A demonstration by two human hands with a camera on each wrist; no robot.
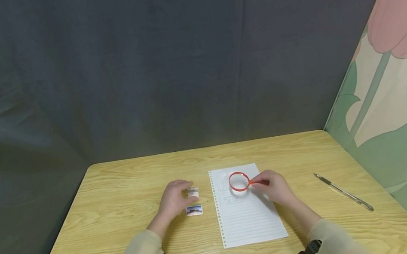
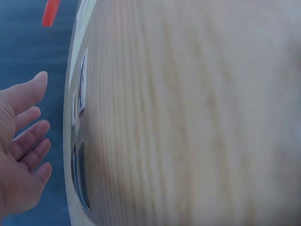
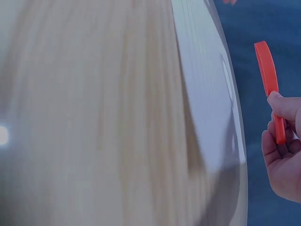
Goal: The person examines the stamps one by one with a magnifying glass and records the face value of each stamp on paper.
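My right hand [image 1: 264, 182] pinches the handle of a small red magnifying glass [image 1: 239, 181] and holds its ring above faint handwriting at the top of a lined paper sheet [image 1: 249, 220]. The right wrist view shows the red magnifying glass [image 3: 266, 66] edge-on, its handle between the right hand's [image 3: 282, 155] thumb and fingers. My left hand [image 1: 176, 199] lies on the table left of the sheet, fingertips at a small white piece [image 1: 193, 192]. A small picture stamp [image 1: 194, 210] lies just in front of it. In the left wrist view the left hand [image 2: 23, 141] has relaxed, straight fingers and holds nothing.
The wooden table [image 1: 118, 191] stands against a dark grey curtain, with a flower-painted wall on the right. A silver pen [image 1: 343, 192] lies slanted near the table's right edge. Wrist cameras are strapped on both sleeves.
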